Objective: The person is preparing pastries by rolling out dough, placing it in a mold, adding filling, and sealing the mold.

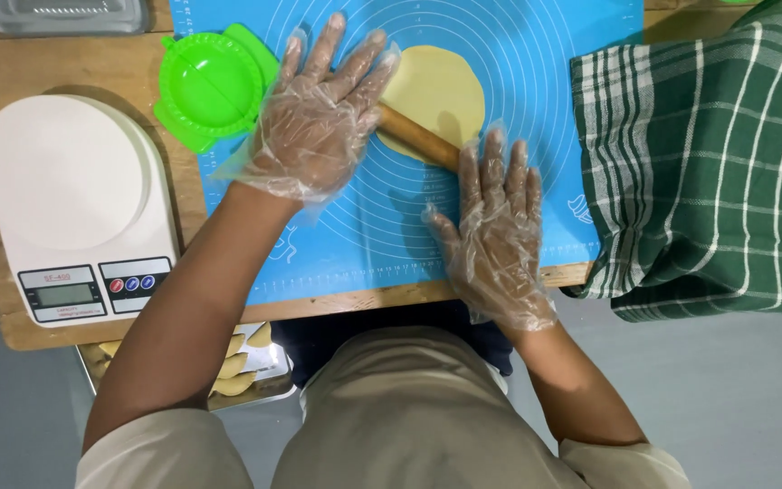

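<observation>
Pale flat dough round (thin)

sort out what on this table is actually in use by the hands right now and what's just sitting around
In use:
- left hand and right hand, flat on the wooden rolling pin
- yellow dough round under the pin
- blue baking mat

Lying about:
- green dumpling press
- white kitchen scale
- green checked cloth
- tray of folded dumplings below the table edge

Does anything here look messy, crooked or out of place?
Nothing stands out. The dough round lies flat on the blue mat, the wooden rolling pin rests across it under both gloved hands, left hand and right hand. The scale and green press sit tidily.
</observation>
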